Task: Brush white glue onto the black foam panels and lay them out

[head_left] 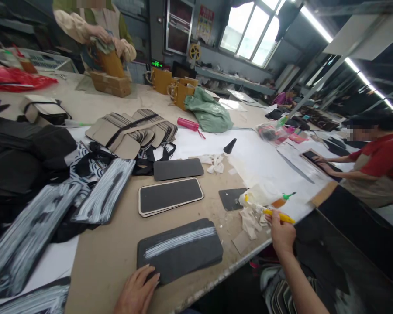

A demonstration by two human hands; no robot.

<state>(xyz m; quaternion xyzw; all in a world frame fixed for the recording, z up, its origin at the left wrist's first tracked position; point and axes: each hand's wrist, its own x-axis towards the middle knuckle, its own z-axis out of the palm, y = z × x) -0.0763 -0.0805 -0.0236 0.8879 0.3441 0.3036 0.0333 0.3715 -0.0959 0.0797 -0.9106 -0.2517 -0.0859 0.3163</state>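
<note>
My left hand (138, 290) rests with its fingers laid over the near left corner of a dark grey panel (180, 261). A band of wet-looking white glue (180, 241) runs lengthwise along that panel. My right hand (282, 233) is closed round a yellow-handled brush (283, 216). The brush's far end reaches into a crumpled whitish plastic glue container (260, 195), and its tip is hard to make out. Beyond the glued panel lie a dark panel with a beige border (170, 196) and a plain dark panel (178, 169).
Glue-streaked pieces (106, 192) and black bags (26, 152) crowd the left. Stacked beige panels (131, 128), a pink pouch (188, 124) and a green bag (209, 111) lie farther back. A bottle with a green tip (279, 201) stands near my right hand. Co-workers (380, 161) work around the table.
</note>
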